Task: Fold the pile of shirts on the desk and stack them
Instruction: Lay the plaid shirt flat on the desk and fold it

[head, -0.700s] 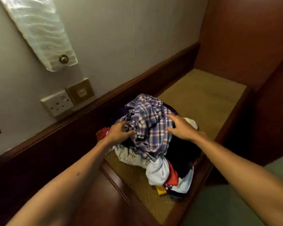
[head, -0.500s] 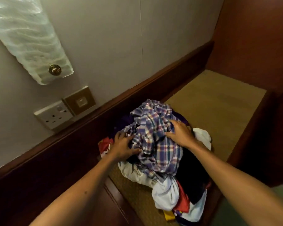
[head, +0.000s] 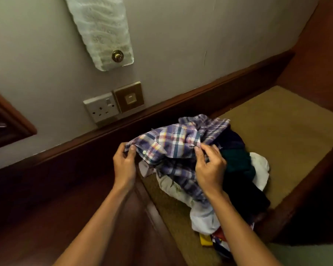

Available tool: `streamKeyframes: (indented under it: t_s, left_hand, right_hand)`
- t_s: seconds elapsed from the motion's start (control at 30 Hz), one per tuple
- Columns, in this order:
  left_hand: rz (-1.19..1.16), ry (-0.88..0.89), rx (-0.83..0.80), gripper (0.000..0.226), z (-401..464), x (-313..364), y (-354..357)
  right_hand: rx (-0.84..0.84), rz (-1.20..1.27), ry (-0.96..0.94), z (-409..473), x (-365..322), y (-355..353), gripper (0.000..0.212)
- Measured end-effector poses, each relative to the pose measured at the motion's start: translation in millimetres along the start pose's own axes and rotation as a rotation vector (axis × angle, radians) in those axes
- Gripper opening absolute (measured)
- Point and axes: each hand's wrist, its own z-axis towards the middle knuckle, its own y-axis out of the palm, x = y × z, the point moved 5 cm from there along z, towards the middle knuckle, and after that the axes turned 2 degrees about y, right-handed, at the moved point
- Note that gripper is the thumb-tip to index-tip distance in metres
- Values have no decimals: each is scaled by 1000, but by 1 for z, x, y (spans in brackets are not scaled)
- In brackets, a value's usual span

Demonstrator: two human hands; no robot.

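Here, left hand (head: 124, 166) and right hand (head: 210, 166) each have a pinching grip on a light, limp plaid shirt (head: 171, 143); its shoulder seams probably suit lifting it off the pile of shirts (head: 236, 169) best.

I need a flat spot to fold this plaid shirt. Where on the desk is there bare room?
Bare tan desk surface lies beyond the pile, bordered by the wood ledge and the right side panel. A narrower strip shows in front, left of the pile. The middle is crowded: both hands hold the plaid shirt there.
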Motion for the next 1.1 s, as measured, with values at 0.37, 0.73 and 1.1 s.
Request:
streamKeyframes:
  t_s: [0.37,0.73,1.1]
  left_hand:
    - [-140,-601,399,22,-201,-70,-301]
    - [1041,-303,-40,36,-354,-82,-473]
    - [774,-601,-56,37,-288,-124,-376]
  right_hand:
    - [-918,140,88,-294,-109,92,20]
    - [-864,-334,225,-404,-99,105,28]
    - [-836,-91,648,-417,-104,113,19]
